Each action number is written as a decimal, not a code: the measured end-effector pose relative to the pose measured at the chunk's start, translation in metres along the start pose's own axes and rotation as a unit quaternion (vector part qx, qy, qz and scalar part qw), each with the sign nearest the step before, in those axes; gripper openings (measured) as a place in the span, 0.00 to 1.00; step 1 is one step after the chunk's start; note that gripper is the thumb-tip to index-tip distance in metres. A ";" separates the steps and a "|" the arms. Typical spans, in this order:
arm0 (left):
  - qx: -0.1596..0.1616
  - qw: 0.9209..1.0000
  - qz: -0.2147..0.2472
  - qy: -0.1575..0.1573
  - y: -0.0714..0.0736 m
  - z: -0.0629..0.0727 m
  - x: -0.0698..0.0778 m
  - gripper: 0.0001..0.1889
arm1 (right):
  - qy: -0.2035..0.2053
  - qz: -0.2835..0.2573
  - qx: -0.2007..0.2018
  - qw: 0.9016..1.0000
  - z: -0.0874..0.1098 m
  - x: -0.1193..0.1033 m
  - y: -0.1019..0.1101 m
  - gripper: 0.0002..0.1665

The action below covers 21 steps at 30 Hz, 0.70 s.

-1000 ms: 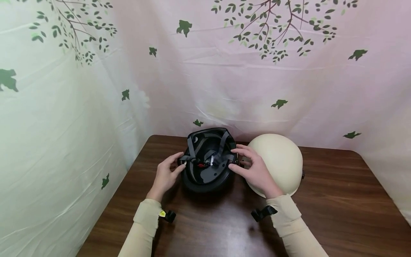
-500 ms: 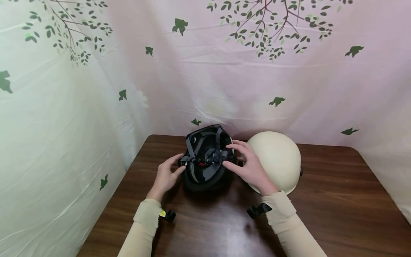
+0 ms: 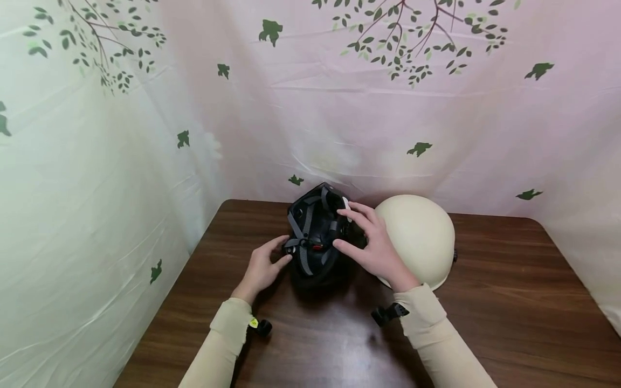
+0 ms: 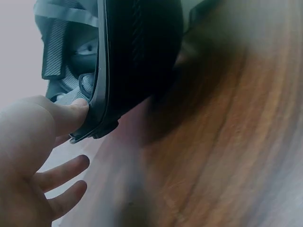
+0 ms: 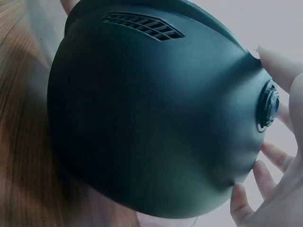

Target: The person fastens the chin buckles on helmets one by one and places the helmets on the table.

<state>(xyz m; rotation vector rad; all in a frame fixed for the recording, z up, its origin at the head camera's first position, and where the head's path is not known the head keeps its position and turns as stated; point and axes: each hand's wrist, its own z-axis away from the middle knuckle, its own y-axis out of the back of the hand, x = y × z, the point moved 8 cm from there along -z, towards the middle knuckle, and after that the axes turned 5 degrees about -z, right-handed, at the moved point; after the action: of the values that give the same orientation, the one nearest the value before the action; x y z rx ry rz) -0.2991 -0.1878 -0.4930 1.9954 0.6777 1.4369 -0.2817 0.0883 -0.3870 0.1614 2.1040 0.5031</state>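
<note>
A black helmet [image 3: 320, 269] stands tilted at the back of the table, its hollow inside turned toward me. Grey straps [image 3: 297, 226] and a small red piece [image 3: 317, 248] show within it. My left hand [image 3: 262, 269] pinches the rim at the left, thumb [image 4: 71, 113] on the inner edge and two fingers spread free. On the other side, my right hand [image 3: 373, 245] holds the helmet between thumb and fingers. In the right wrist view, the dark shell [image 5: 156, 109] has a slotted vent [image 5: 142, 24] and a round side fitting [image 5: 269, 106].
A cream helmet [image 3: 417, 237] lies dome up close to the right hand, partly behind it. The brown wooden table [image 3: 509, 302] ends at a curtain [image 3: 310, 108] printed with leaves. Small black cameras [image 3: 385, 315] sit on both wrists.
The black helmet has turned and tilted between the hands, and its left side has shifted right. My left hand has moved right with it. The cream helmet has stayed in place.
</note>
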 end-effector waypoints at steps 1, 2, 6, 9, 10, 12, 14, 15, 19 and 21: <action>-0.003 1.000 -0.005 -0.002 -0.003 0.000 0.000 0.27 | 0.007 0.006 0.001 1.000 -0.001 -0.002 0.000 0.37; -0.006 1.000 -0.009 -0.005 -0.005 -0.001 0.000 0.27 | 0.012 0.014 0.003 1.000 -0.002 -0.004 0.000 0.37; -0.011 1.000 -0.020 -0.011 -0.013 -0.001 0.000 0.28 | 0.023 0.031 0.002 0.999 -0.005 -0.008 -0.002 0.39; -0.010 1.000 -0.018 -0.015 -0.017 -0.002 0.000 0.29 | 0.031 0.039 0.001 0.999 -0.007 -0.010 -0.005 0.39; -0.009 1.000 -0.015 -0.017 -0.018 -0.002 0.000 0.29 | 0.036 0.042 0.002 0.998 -0.007 -0.011 -0.006 0.39; -0.011 1.000 -0.013 -0.021 -0.021 -0.001 0.001 0.30 | 0.046 0.050 0.003 0.998 -0.007 -0.014 -0.007 0.40; -0.014 1.000 -0.010 -0.025 -0.025 0.001 0.001 0.32 | 0.055 0.058 0.003 0.997 -0.007 -0.017 -0.010 0.40; -0.016 0.999 -0.007 -0.027 -0.027 0.002 0.001 0.33 | 0.057 0.061 0.004 0.997 -0.007 -0.017 -0.011 0.40; -0.021 0.999 0.000 -0.027 -0.031 0.005 0.002 0.38 | 0.057 0.067 0.009 0.996 -0.004 -0.018 -0.013 0.41; -0.020 0.999 0.011 -0.026 -0.032 0.007 0.003 0.42 | 0.058 0.064 0.014 0.996 -0.003 -0.017 -0.012 0.41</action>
<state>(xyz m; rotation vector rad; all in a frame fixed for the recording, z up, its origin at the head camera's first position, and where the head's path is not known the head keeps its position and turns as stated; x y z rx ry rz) -0.2937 -0.1647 -0.5151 2.0072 0.6021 1.3945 -0.2737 0.0708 -0.3771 0.2899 2.2233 0.5718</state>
